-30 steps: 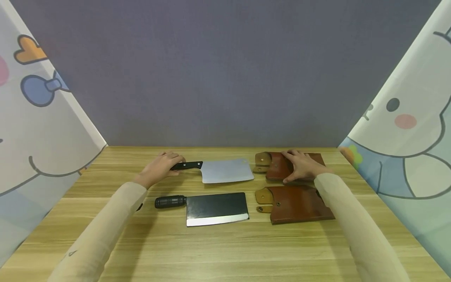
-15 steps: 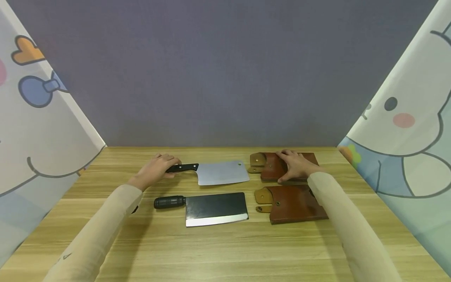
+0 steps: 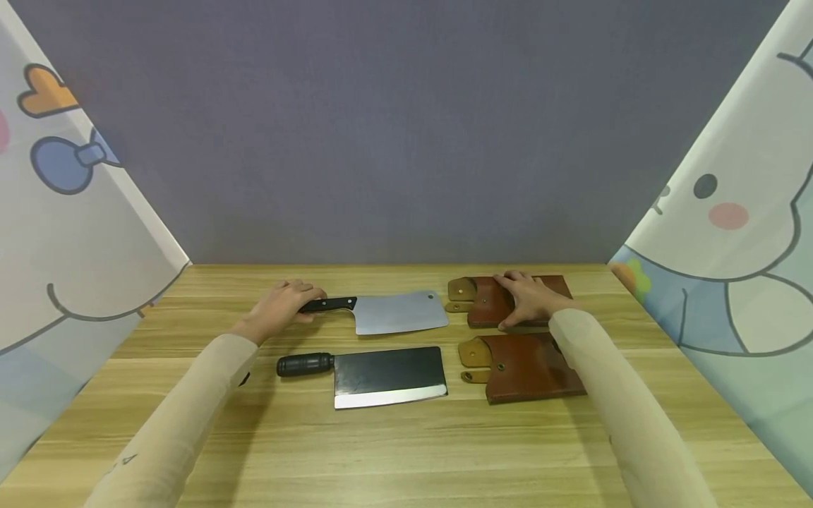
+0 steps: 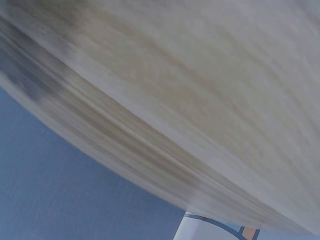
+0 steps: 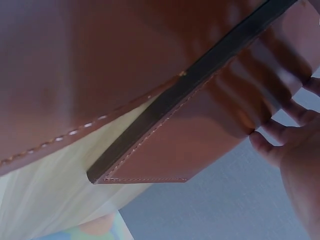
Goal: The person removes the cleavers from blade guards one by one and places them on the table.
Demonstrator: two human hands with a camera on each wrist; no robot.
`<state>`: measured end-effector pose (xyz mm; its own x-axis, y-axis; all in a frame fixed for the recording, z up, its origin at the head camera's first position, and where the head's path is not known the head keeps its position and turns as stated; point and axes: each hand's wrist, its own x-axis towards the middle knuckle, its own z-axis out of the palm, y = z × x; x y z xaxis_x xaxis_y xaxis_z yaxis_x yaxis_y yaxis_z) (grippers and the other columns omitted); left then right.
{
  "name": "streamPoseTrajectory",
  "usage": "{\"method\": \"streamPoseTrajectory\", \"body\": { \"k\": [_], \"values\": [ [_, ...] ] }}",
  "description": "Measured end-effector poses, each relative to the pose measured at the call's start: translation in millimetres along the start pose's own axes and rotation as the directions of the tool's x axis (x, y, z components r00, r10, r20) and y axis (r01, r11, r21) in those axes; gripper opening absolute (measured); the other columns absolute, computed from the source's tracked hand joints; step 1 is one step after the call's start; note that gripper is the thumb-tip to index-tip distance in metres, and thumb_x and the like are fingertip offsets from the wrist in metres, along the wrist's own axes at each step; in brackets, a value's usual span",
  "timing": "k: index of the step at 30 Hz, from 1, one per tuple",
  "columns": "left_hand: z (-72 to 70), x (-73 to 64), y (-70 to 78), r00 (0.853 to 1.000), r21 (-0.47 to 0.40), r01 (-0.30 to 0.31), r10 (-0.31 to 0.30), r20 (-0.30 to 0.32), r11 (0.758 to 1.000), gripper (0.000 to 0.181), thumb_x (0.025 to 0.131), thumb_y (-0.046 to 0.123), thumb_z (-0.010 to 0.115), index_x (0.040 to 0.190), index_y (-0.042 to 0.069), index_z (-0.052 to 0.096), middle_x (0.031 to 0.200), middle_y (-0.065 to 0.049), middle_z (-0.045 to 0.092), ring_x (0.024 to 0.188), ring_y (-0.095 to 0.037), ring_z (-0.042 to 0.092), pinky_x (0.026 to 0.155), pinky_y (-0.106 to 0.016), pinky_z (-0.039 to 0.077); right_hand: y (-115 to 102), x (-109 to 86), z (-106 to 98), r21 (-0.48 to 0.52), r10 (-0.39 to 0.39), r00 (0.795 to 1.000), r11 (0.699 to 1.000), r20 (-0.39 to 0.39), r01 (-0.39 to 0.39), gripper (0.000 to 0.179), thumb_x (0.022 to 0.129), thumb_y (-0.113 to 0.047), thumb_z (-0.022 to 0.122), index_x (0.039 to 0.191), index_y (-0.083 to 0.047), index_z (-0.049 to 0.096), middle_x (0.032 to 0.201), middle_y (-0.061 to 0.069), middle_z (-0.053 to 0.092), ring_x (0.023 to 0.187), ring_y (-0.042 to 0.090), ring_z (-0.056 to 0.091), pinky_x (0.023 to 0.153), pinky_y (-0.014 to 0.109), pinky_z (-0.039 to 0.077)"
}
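My left hand (image 3: 286,303) grips the black riveted handle of a silver cleaver (image 3: 400,312), whose blade points right, close over the table. Its fingers hide the handle's end, and the hand is out of frame in the left wrist view. To the right, my right hand (image 3: 528,295) holds the far brown leather knife sheath (image 3: 485,300) across its width, thumb at the near edge and fingers at the far edge. Both tan straps of that sheath point left towards the blade. In the right wrist view, fingertips (image 5: 260,142) meet the stitched leather sheath (image 5: 170,155).
Nearer me lies a dark-bladed cleaver (image 3: 390,374) with a black turned handle. A second brown sheath (image 3: 530,367) lies to its right, partly under my right forearm. The wooden table (image 3: 381,458) ends at a grey back panel (image 3: 406,141), with printed cartoon panels on both sides.
The silver cleaver has shifted slightly left and towards me with my left hand. The far sheath has slid a little left with my right hand. The nearer cleaver and sheath stay put.
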<state>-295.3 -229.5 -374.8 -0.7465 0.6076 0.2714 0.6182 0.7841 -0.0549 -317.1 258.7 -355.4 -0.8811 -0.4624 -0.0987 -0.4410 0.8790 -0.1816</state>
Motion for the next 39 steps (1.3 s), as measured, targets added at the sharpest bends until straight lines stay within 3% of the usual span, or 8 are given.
{"method": "streamPoseTrajectory", "body": {
  "k": [14, 28, 39],
  "values": [
    [4.7, 2.5, 1.3, 0.997, -0.033, 0.057, -0.055, 0.058, 0.998, 0.045, 0.079, 0.032, 0.068, 0.119, 0.015, 0.058, 0.115, -0.008, 0.063, 0.107, -0.031, 0.057, 0.092, -0.054, 0.038, -2, 5.3, -1, 0.004, 0.023, 0.998, 1.000, 0.060, -0.024, 0.104, 0.066, -0.040, 0.079, 0.145, -0.003, 0.021, 0.145, 0.028, 0.021, 0.130, 0.050, 0.019, 0.099, 0.070, 0.013],
    [10.6, 5.0, -1.7, 0.993, -0.052, 0.067, -0.062, 0.101, 0.996, 0.048, 0.079, 0.033, 0.068, 0.121, 0.015, 0.056, 0.118, -0.010, 0.060, 0.109, -0.033, 0.055, 0.092, -0.058, 0.037, -2, 11.1, 0, 0.045, 0.077, 0.983, 0.995, 0.164, -0.085, 0.105, 0.070, -0.038, 0.076, 0.147, -0.005, 0.012, 0.148, 0.027, 0.009, 0.134, 0.050, 0.008, 0.101, 0.069, 0.009],
    [11.7, 5.0, 0.0, 0.990, -0.039, 0.082, -0.077, 0.122, 0.996, 0.048, 0.081, 0.033, 0.067, 0.123, 0.015, 0.055, 0.118, -0.011, 0.059, 0.109, -0.034, 0.056, 0.092, -0.060, 0.037, 1, 12.5, 1, 0.077, 0.067, 0.981, 0.994, 0.184, -0.082, 0.105, 0.071, -0.036, 0.076, 0.147, -0.006, 0.010, 0.149, 0.028, 0.004, 0.134, 0.050, 0.004, 0.100, 0.070, 0.011]
  ]
}}
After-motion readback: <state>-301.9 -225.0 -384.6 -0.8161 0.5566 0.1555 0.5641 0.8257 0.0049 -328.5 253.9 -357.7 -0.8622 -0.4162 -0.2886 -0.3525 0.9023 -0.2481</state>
